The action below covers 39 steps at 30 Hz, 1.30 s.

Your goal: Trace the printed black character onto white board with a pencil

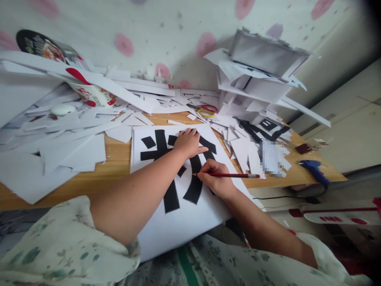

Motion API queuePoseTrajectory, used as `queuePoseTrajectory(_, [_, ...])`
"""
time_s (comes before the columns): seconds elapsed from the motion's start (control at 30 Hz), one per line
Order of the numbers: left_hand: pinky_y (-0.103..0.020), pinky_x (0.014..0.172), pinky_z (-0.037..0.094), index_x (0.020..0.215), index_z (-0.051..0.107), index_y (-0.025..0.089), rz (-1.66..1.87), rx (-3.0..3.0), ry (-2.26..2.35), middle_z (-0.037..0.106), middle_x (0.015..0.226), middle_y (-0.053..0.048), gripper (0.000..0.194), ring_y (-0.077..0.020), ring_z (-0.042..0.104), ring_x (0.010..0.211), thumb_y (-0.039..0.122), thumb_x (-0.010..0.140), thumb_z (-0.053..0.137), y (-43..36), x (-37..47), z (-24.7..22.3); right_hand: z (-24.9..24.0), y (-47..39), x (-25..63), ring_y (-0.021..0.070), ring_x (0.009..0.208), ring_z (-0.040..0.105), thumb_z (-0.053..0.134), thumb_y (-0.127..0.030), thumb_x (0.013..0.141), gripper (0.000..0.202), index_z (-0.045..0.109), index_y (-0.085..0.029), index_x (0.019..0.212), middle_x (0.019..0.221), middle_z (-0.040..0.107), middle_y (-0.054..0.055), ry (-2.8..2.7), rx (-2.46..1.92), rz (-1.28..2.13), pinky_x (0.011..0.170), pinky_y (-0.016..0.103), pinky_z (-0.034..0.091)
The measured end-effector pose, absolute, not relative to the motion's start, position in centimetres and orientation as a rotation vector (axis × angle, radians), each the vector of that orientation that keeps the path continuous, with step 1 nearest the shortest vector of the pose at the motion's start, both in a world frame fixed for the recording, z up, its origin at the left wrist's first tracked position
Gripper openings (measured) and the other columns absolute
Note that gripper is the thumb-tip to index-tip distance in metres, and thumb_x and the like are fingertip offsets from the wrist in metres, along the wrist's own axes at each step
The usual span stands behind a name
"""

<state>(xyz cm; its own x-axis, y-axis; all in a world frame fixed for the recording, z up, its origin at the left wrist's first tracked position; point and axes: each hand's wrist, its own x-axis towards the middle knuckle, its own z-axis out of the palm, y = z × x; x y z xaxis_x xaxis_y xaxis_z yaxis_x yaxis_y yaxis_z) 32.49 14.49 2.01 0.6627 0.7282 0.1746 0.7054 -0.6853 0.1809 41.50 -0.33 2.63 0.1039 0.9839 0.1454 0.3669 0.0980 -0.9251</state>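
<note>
A large white sheet (151, 238) lies on the desk and juts over its front edge toward me. Black cut-out strokes (171, 196) of a written character rest on it. My left hand (188, 143) lies flat over the upper strokes, fingers stretched out and pressing down. My right hand (216, 178) grips a dark red pencil (238, 175), its tip touching the edge of the long curved black stroke (194, 186). Part of the strokes on the right is hidden beneath my hands.
White board scraps (74, 151) cover the desk's left and back. Scissors (206, 111) lie behind the sheet, near a paper cup (93, 95). At right are a white board structure (253, 87), black cut-out pieces (264, 129) and a blue glue gun (314, 170) by the desk (297, 174) edge.
</note>
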Motion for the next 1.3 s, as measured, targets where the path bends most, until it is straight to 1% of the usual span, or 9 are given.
queuePoseTrajectory(0.13, [-0.047, 0.107, 0.033, 0.126, 0.056, 0.015, 0.365, 2.777, 1.200, 0.050, 0.141, -0.015, 0.066, -0.0321, 0.038, 0.133, 0.065, 0.084, 0.050, 14.52, 32.50, 1.93, 2.54, -0.63, 41.37, 0.0114, 0.053, 0.047, 0.062, -0.023, 0.069, 0.015, 0.051, -0.020, 0.058, 0.056, 0.055, -0.002, -1.433, -1.452, 0.780, 0.050, 0.024, 0.037])
queuePoseTrajectory(0.3, [-0.048, 0.108, 0.032, 0.125, 0.057, 0.015, 0.378, 2.780, 1.194, 0.050, 0.142, -0.015, 0.064, -0.0323, 0.038, 0.134, 0.064, 0.084, 0.051, 14.51, 32.45, 1.85, 3.06, -0.77, 41.24, 0.0109, 0.052, 0.049, 0.059, -0.020, 0.070, 0.014, 0.051, -0.019, 0.058, 0.057, 0.055, -0.001, -1.515, -1.446, 0.763, 0.049, 0.023, 0.037])
queuePoseTrajectory(0.63, [-0.046, 0.106, 0.033, 0.123, 0.058, 0.018, 0.383, 2.785, 1.196, 0.052, 0.138, -0.013, 0.061, -0.0317, 0.040, 0.131, 0.064, 0.084, 0.051, 14.58, 32.48, 1.80, 2.68, -1.21, 41.65, 0.0124, 0.054, 0.050, 0.063, -0.024, 0.071, 0.017, 0.053, -0.019, 0.058, 0.059, 0.058, 0.000, -1.563, -1.367, 0.870, 0.050, 0.026, 0.038])
queuePoseTrajectory(0.77, [-0.046, 0.106, 0.034, 0.123, 0.057, 0.016, 0.382, 2.777, 1.193, 0.052, 0.139, -0.014, 0.061, -0.0316, 0.039, 0.132, 0.063, 0.085, 0.051, 14.51, 32.54, 1.92, 2.21, -0.88, 41.74, 0.0127, 0.055, 0.051, 0.063, -0.025, 0.073, 0.018, 0.053, -0.020, 0.060, 0.059, 0.058, -0.001, -1.443, -1.396, 0.795, 0.052, 0.026, 0.040])
queuePoseTrajectory(0.83, [-0.046, 0.106, 0.034, 0.122, 0.058, 0.016, 0.391, 2.773, 1.192, 0.052, 0.137, -0.014, 0.055, -0.0308, 0.040, 0.131, 0.058, 0.088, 0.049, 14.43, 32.51, 2.02, 2.13, -0.65, 41.69, 0.0131, 0.057, 0.053, 0.063, -0.024, 0.073, 0.017, 0.053, -0.020, 0.060, 0.060, 0.058, -0.001, -1.419, -1.439, 0.739, 0.053, 0.026, 0.042])
queuePoseTrajectory(0.9, [-0.045, 0.106, 0.034, 0.121, 0.058, 0.017, 0.404, 2.770, 1.193, 0.053, 0.137, -0.013, 0.045, -0.0295, 0.041, 0.130, 0.049, 0.092, 0.046, 14.37, 32.46, 2.09, 2.23, -0.47, 41.56, 0.0134, 0.058, 0.054, 0.063, -0.025, 0.073, 0.017, 0.054, -0.020, 0.060, 0.061, 0.060, 0.000, -1.435, -1.477, 0.723, 0.054, 0.026, 0.042])
queuePoseTrajectory(1.03, [-0.044, 0.104, 0.036, 0.120, 0.058, 0.018, 0.425, 2.761, 1.201, 0.054, 0.136, -0.011, 0.034, -0.0275, 0.042, 0.130, 0.032, 0.096, 0.039, 14.51, 32.42, 2.01, 2.63, -0.37, 41.22, 0.0122, 0.054, 0.050, 0.062, -0.026, 0.074, 0.015, 0.056, -0.020, 0.062, 0.059, 0.059, -0.001, -1.463, -1.533, 0.684, 0.050, 0.025, 0.038])
queuePoseTrajectory(1.2, [-0.043, 0.104, 0.039, 0.123, 0.057, 0.019, 0.441, 2.743, 1.225, 0.056, 0.135, -0.010, 0.036, -0.0250, 0.044, 0.131, 0.015, 0.092, 0.038, 14.87, 32.52, 1.68, 2.61, -0.51, 41.31, 0.0110, 0.052, 0.049, 0.061, -0.023, 0.072, 0.014, 0.055, -0.019, 0.061, 0.057, 0.057, -0.002, -1.470, -1.487, 0.744, 0.049, 0.024, 0.036])
queuePoseTrajectory(1.3, [-0.043, 0.105, 0.039, 0.122, 0.058, 0.019, 0.454, 2.738, 1.224, 0.056, 0.136, -0.010, 0.040, -0.0246, 0.044, 0.131, 0.011, 0.089, 0.037, 14.98, 32.55, 1.52, 2.30, -0.46, 41.57, 0.0108, 0.051, 0.047, 0.063, -0.025, 0.071, 0.018, 0.052, -0.020, 0.058, 0.055, 0.055, -0.002, -1.426, -1.434, 0.820, 0.049, 0.024, 0.037])
